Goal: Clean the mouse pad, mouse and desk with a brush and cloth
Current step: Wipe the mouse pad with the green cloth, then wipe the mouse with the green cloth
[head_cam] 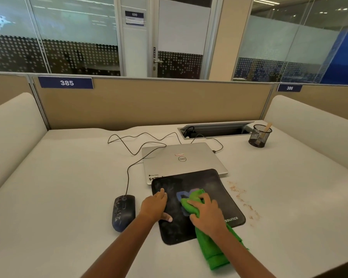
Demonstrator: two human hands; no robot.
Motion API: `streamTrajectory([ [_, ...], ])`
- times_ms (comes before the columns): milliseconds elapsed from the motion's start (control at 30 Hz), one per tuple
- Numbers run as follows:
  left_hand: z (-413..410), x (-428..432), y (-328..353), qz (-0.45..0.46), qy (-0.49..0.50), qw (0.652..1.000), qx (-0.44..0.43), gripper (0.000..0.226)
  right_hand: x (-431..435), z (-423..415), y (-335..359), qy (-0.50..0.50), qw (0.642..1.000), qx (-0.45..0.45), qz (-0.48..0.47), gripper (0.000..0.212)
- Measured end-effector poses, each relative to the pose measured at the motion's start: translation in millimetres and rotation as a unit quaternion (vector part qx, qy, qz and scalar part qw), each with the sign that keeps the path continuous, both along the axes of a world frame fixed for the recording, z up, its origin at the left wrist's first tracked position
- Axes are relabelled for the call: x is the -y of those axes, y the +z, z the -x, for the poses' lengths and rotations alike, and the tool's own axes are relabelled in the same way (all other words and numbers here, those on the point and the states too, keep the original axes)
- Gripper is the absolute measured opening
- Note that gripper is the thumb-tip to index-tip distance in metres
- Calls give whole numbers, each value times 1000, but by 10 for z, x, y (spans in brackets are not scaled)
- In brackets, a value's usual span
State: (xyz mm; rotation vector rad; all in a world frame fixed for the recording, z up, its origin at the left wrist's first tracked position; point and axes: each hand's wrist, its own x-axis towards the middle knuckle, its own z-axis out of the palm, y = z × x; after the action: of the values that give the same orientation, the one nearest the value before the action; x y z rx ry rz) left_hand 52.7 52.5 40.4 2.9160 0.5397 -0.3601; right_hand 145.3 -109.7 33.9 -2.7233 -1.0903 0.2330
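A dusty black mouse pad (213, 189) lies on the white desk (68, 187), its far edge overlapping a shut laptop. My right hand (206, 212) presses a bunched green cloth (213, 249) onto the pad's middle; the cloth trails back under my forearm. My left hand (155, 205) lies flat on the pad's left edge, fingers spread, holding nothing. A dark wired mouse (123, 212), smeared with dust, sits on the desk just left of the pad. A brush handle (267, 127) sticks out of a black mesh cup at the far right.
A silver shut laptop (181, 157) sits behind the pad, with cables running to a cable hatch (215, 130). The mesh cup (258, 136) stands at the back right. Brownish crumbs (242, 199) are scattered right of the pad. Padded partitions wall the desk.
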Motion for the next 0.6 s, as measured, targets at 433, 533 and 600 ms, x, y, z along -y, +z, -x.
streamTrajectory([
  [433, 834, -439, -25, 4, 131, 945, 299, 59, -644, 167, 426, 61, 990, -108, -71, 46],
  [533, 1090, -537, -54, 27, 182, 928, 325, 69, -931, 273, 486, 82, 986, -123, -79, 47],
  [600, 1239, -573, -114, 56, 202, 924, 321, 80, -1121, 346, 522, 99, 984, -124, -80, 48],
])
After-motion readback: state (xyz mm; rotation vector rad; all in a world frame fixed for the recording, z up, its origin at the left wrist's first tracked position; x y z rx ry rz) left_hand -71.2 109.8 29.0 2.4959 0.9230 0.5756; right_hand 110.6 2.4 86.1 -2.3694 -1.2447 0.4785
